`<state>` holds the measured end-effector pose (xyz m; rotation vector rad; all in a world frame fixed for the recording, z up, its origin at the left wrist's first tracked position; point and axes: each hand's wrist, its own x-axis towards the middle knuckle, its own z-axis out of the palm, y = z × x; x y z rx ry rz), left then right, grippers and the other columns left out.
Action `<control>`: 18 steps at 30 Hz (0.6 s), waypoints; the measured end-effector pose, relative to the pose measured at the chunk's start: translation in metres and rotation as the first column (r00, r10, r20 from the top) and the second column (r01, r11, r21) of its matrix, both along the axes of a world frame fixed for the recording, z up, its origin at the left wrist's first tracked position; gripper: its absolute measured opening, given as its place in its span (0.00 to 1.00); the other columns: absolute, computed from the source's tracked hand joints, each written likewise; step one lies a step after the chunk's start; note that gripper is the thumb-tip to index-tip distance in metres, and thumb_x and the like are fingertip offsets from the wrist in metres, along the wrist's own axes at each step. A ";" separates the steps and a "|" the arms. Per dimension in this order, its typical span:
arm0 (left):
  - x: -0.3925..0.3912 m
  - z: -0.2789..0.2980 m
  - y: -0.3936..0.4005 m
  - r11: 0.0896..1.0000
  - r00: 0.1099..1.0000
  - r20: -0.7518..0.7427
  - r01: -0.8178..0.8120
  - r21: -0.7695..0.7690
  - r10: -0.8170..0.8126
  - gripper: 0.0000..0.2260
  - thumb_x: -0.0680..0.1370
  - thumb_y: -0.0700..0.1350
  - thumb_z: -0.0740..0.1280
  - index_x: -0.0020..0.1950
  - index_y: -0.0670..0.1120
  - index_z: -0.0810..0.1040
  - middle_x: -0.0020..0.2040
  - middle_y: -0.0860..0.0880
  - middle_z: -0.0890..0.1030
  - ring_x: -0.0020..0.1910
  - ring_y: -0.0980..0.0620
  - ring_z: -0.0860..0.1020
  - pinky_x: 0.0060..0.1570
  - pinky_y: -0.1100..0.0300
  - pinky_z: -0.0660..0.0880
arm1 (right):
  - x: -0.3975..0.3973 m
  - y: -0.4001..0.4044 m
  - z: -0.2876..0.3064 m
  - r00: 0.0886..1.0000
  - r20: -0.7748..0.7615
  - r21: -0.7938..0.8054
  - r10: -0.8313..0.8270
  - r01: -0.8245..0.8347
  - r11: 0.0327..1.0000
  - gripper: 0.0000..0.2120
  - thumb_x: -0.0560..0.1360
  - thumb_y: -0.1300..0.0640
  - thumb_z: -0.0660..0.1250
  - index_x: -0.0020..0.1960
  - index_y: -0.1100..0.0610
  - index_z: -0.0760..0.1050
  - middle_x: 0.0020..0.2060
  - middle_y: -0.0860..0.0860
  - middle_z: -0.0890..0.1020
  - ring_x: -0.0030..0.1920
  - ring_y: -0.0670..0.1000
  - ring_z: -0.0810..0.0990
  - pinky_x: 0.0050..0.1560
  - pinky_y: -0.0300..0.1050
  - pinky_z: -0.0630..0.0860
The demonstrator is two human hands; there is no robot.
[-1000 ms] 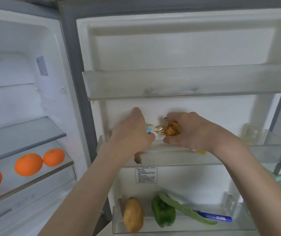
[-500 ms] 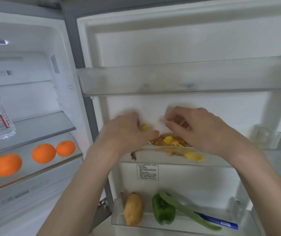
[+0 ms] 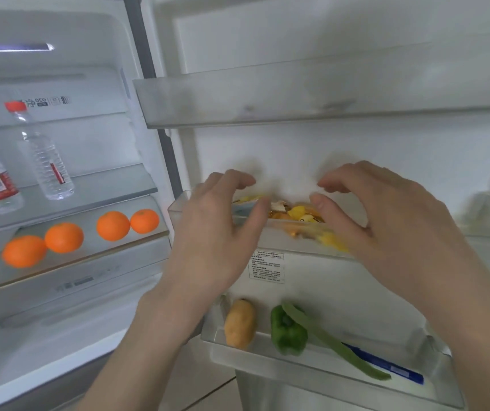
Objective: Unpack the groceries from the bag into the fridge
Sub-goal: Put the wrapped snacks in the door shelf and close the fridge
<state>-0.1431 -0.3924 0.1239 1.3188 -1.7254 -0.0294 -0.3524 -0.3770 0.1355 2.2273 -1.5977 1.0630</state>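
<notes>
A pile of small yellow and gold wrapped sweets (image 3: 298, 215) lies in the middle door bin (image 3: 279, 238) of the open fridge. My left hand (image 3: 217, 232) hovers just in front of the bin on the left, fingers loosely curved and holding nothing. My right hand (image 3: 386, 223) hovers on the right of the pile, also loosely curved and empty. Both hands are a little apart from the sweets. The grocery bag is out of view.
The bottom door bin (image 3: 326, 369) holds a potato (image 3: 239, 323), a green pepper (image 3: 286, 329), a long green pod (image 3: 335, 342) and a blue packet (image 3: 386, 364). Several oranges (image 3: 64, 237) lie on a fridge shelf. Two water bottles (image 3: 43, 149) stand above them. An upper door bin (image 3: 297, 96) juts out overhead.
Both hands let go of the wrapped sweets, which now lie in the middle door bin, and drew back towards me with fingers loosened. The camera view shifted left and up.
</notes>
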 end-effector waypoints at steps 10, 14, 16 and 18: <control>-0.019 -0.027 0.046 0.981 0.963 0.263 0.112 -0.158 -0.068 0.22 0.82 0.54 0.66 0.75 0.51 0.71 0.69 0.55 0.74 0.71 0.54 0.70 0.70 0.53 0.69 | -0.017 0.025 -0.032 0.992 -0.129 -0.193 0.012 -0.037 0.981 0.30 0.82 0.37 0.55 0.77 0.53 0.67 0.76 0.51 0.71 0.77 0.54 0.67 0.76 0.54 0.63; -0.024 -0.040 0.067 0.973 0.938 0.345 0.054 -0.226 0.028 0.24 0.83 0.54 0.65 0.77 0.47 0.69 0.73 0.52 0.72 0.75 0.51 0.68 0.73 0.50 0.66 | -0.017 0.047 -0.049 0.994 -0.111 -0.292 0.014 -0.046 0.955 0.31 0.83 0.38 0.56 0.80 0.54 0.64 0.79 0.52 0.67 0.81 0.54 0.62 0.79 0.60 0.59; -0.026 -0.048 0.081 0.967 0.926 0.363 -0.009 -0.254 0.104 0.24 0.83 0.55 0.65 0.77 0.46 0.70 0.73 0.50 0.73 0.75 0.49 0.68 0.73 0.48 0.66 | -0.017 0.058 -0.059 0.995 -0.097 -0.326 0.019 -0.049 0.944 0.31 0.84 0.39 0.57 0.80 0.55 0.65 0.79 0.52 0.67 0.80 0.54 0.63 0.79 0.60 0.60; -0.027 -0.057 0.097 0.960 0.921 0.356 -0.064 -0.271 0.162 0.24 0.83 0.54 0.64 0.76 0.45 0.71 0.72 0.48 0.74 0.73 0.47 0.70 0.71 0.45 0.68 | -0.019 0.070 -0.070 0.996 -0.089 -0.364 0.019 -0.050 0.930 0.30 0.84 0.39 0.57 0.79 0.56 0.67 0.78 0.53 0.69 0.79 0.55 0.66 0.79 0.60 0.61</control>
